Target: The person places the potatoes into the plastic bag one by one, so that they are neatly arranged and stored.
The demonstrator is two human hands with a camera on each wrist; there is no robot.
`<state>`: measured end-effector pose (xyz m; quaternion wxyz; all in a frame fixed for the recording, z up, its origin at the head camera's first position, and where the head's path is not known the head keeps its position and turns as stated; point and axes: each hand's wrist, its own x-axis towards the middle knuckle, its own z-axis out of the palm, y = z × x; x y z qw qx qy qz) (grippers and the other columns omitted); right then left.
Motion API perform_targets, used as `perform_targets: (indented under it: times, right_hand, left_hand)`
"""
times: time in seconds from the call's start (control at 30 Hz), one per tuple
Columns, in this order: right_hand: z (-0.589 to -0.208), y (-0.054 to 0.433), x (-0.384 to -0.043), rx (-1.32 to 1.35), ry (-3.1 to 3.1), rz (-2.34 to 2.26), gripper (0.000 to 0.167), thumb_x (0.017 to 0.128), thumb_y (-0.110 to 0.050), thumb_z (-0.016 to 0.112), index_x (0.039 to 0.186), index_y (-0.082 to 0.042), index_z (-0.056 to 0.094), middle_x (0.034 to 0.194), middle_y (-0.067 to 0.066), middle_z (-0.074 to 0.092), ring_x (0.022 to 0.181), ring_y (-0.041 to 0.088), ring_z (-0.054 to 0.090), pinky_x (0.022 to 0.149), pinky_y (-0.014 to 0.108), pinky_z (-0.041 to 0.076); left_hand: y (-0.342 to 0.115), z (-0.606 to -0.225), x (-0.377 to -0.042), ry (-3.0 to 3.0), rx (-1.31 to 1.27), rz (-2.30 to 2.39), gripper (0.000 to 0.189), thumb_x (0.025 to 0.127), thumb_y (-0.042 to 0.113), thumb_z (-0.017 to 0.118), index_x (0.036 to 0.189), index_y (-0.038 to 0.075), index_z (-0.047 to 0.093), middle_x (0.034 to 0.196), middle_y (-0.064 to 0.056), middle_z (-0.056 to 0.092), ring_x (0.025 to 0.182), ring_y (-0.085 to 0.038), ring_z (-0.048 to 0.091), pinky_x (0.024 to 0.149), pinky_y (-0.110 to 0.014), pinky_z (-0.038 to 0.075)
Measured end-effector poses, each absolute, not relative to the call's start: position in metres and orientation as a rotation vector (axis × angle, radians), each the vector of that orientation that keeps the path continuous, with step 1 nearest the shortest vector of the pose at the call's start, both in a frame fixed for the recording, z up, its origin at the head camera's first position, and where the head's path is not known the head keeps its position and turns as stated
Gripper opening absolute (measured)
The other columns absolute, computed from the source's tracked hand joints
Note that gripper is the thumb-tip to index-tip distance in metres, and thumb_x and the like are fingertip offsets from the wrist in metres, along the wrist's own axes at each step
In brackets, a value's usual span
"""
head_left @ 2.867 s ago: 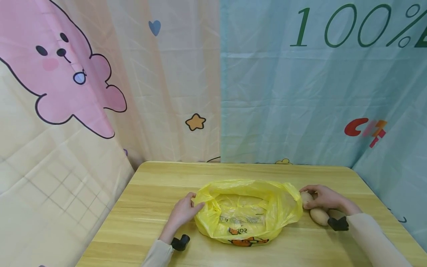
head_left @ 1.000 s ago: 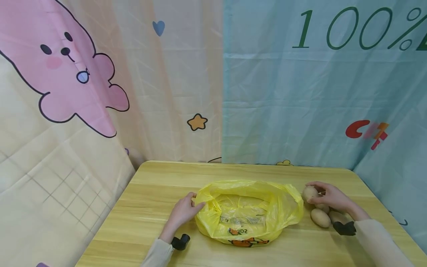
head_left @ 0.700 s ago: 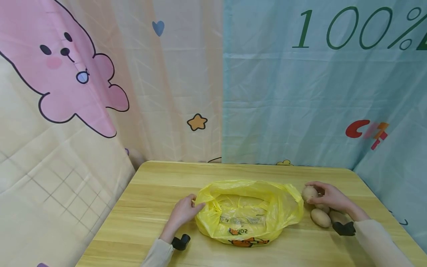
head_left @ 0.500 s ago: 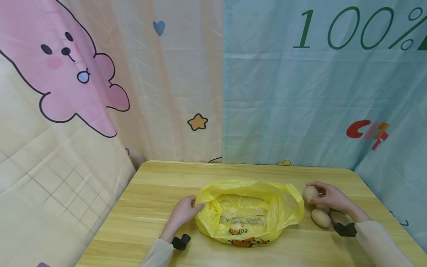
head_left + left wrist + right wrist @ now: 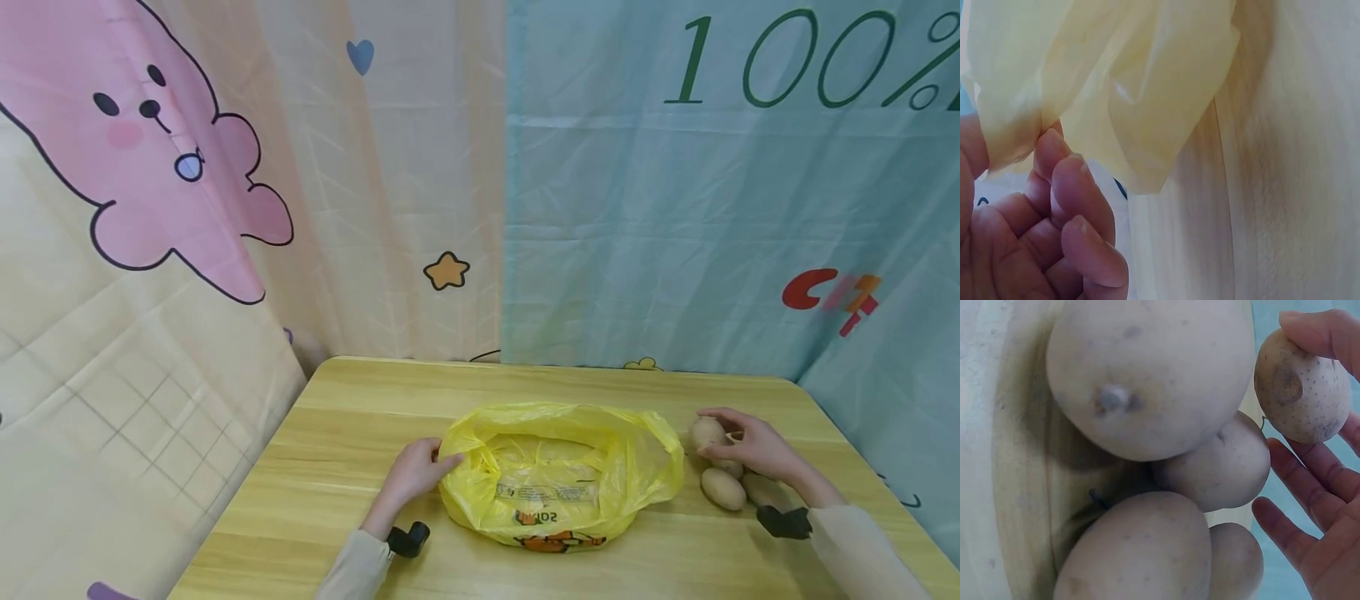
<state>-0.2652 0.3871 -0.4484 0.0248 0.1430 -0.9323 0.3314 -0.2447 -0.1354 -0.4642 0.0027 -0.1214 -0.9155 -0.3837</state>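
Note:
In the head view a yellow plastic bag (image 5: 547, 533) lies with its mouth spread wide on the table. My left hand (image 5: 415, 475) pinches the bag's left rim between thumb and fingers; the left wrist view shows the thin yellow film (image 5: 1141, 81) caught at the fingertips. To the right of the bag, my right hand (image 5: 759, 450) holds a potato (image 5: 1300, 387) between thumb and fingers. Several loose potatoes sit just beneath and nearer the wrist, among them one potato (image 5: 723, 489) in front and a large potato (image 5: 1154, 375) in the right wrist view.
The wooden table (image 5: 360, 408) carries everything. Printed cloth curtains (image 5: 645, 208) hang behind and at both sides. A black wrist mount (image 5: 408, 540) is on the left wrist, another black mount (image 5: 783, 522) on the right, close above the potatoes.
My right hand, with the potato, has shifted slightly to the right, away from the bag's edge. The left hand and the bag have stayed in place.

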Motion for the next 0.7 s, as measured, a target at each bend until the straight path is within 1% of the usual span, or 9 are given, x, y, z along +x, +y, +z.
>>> perform_targets:
  times: [0.23,0.33,0.47,0.57,0.63,0.7]
  right_hand:
    - [-0.450,0.387,-0.260,0.399,-2.874,1.014,0.062,0.081,-0.026,0.077,0.130,0.001,0.052,0.118,0.021,0.057,0.097,0.031,0.055,0.067,0.033,0.046]
    - [-0.451,0.387,-0.258,0.386,-2.864,1.010,0.062,0.080,-0.026,0.078,0.131,0.001,0.052,0.118,0.021,0.057,0.095,0.030,0.055,0.067,0.032,0.046]
    - [-0.449,0.385,-0.257,0.379,-2.845,1.022,0.063,0.080,-0.025,0.078,0.131,0.002,0.051,0.118,0.022,0.057,0.096,0.032,0.055,0.067,0.033,0.046]
    - [-0.446,0.383,-0.255,0.381,-2.841,1.035,0.063,0.081,-0.025,0.078,0.131,0.002,0.051,0.120,0.023,0.056,0.098,0.035,0.055,0.068,0.034,0.047]
    - [-0.445,0.381,-0.254,0.390,-2.832,1.035,0.060,0.081,-0.024,0.077,0.130,0.001,0.052,0.120,0.022,0.056,0.099,0.033,0.055,0.069,0.033,0.047]
    - [-0.445,0.381,-0.254,0.401,-2.797,1.048,0.053,0.083,-0.021,0.076,0.126,0.001,0.056,0.114,0.018,0.060,0.097,0.026,0.058,0.070,0.030,0.048]
  left_hand:
    - [-0.135,-0.465,-0.245,-2.859,-0.394,-1.278,0.034,0.088,0.038,0.066,0.073,0.010,0.057,0.056,0.005,0.039,0.049,-0.009,0.035,0.047,-0.025,0.029]
    - [-0.135,-0.464,-0.245,-2.859,-0.395,-1.306,0.034,0.089,0.040,0.065,0.074,0.010,0.058,0.056,0.005,0.041,0.049,-0.009,0.037,0.046,-0.025,0.030]
    - [-0.136,-0.463,-0.246,-2.861,-0.397,-1.330,0.037,0.090,0.045,0.061,0.075,0.010,0.060,0.057,0.005,0.044,0.049,-0.009,0.039,0.046,-0.025,0.032]
    - [-0.136,-0.464,-0.248,-2.853,-0.386,-1.346,0.043,0.092,0.048,0.056,0.072,0.010,0.057,0.056,0.004,0.043,0.049,-0.010,0.038,0.046,-0.025,0.031]
    - [-0.136,-0.465,-0.248,-2.847,-0.374,-1.363,0.046,0.093,0.050,0.053,0.069,0.011,0.055,0.055,0.004,0.043,0.048,-0.010,0.039,0.046,-0.026,0.032]
    - [-0.136,-0.465,-0.248,-2.841,-0.370,-1.373,0.048,0.095,0.050,0.051,0.066,0.011,0.052,0.054,0.004,0.042,0.048,-0.010,0.038,0.047,-0.025,0.032]
